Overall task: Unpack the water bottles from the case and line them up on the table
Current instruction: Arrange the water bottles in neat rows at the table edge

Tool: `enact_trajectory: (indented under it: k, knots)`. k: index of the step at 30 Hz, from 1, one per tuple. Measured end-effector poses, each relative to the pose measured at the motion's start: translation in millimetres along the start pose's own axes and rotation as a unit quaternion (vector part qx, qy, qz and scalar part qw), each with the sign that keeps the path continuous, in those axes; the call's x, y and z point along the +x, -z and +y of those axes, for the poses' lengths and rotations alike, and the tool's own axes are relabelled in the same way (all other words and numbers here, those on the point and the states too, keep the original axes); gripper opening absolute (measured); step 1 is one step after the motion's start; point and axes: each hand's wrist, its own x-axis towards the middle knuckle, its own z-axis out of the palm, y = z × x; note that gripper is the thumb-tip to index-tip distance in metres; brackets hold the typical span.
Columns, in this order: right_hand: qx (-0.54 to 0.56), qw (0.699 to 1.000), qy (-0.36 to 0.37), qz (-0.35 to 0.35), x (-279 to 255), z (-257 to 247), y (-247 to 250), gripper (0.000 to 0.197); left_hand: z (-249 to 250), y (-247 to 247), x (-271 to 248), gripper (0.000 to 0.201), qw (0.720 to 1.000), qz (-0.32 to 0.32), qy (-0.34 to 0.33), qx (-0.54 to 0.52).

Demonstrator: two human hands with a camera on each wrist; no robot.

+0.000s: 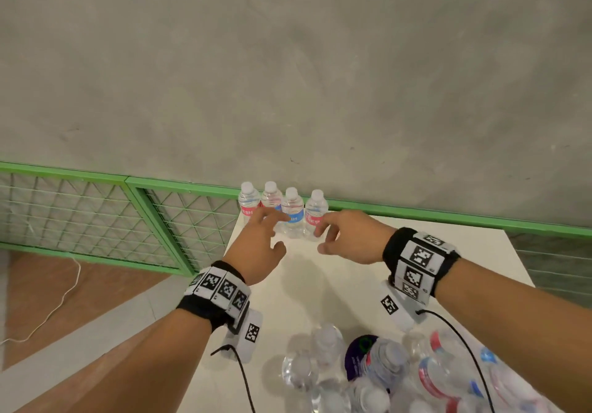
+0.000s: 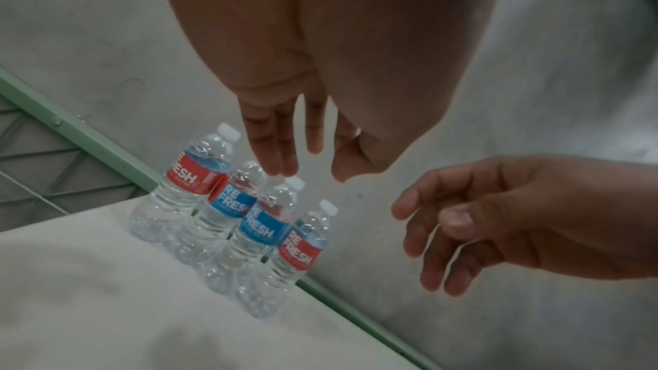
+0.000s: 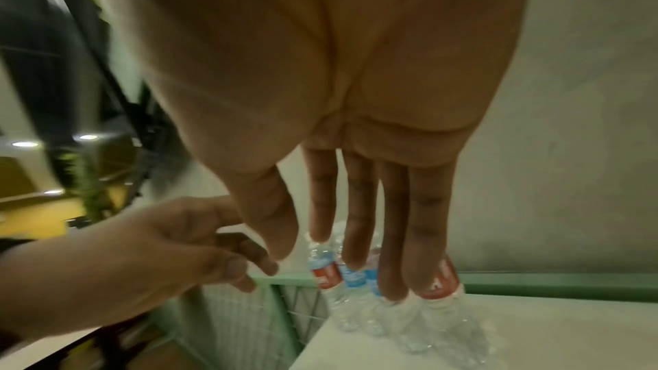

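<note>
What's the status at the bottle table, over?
Left hand and right hand open, holding nothing. Four clear plastic water bottles upright in a row at the white table's far edge. More bottles in the case. Nothing blocking.

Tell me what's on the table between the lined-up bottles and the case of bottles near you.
Nothing rests there: in the head view the table is bare between the row and the case. The left hand and right hand hover above that stretch.
</note>
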Motion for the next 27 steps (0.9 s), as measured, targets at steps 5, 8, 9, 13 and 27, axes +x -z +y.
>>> enact_trajectory:
  k: [5,8,9,13,27]
  knots:
    - [-0.091,0.985,0.059,-0.133,-74.8,-15.4,-30.7,0.037,30.7,0.9,-68.9,0.036,0.994,-0.103,-0.023,-0.031]
    - [-0.128,0.979,0.064,-0.148,-92.0,-11.4,-58.0,0.043,39.3,-8.5,-103.1,0.039,0.981,-0.193,-0.015,-0.023]
    - [-0.136,0.977,0.064,-0.148,-94.2,-10.3,-66.8,0.044,40.7,-12.2,-112.3,0.041,0.978,-0.206,-0.003,-0.013]
    - [-0.138,0.981,0.074,-0.114,-92.2,-4.9,-93.6,0.042,48.3,-24.0,-136.6,0.044,0.974,-0.224,0.027,0.015]
    - [-0.061,0.996,-0.063,0.018,-86.2,3.3,-92.2,0.047,24.3,-31.6,-141.7,0.037,0.987,-0.008,0.161,0.007]
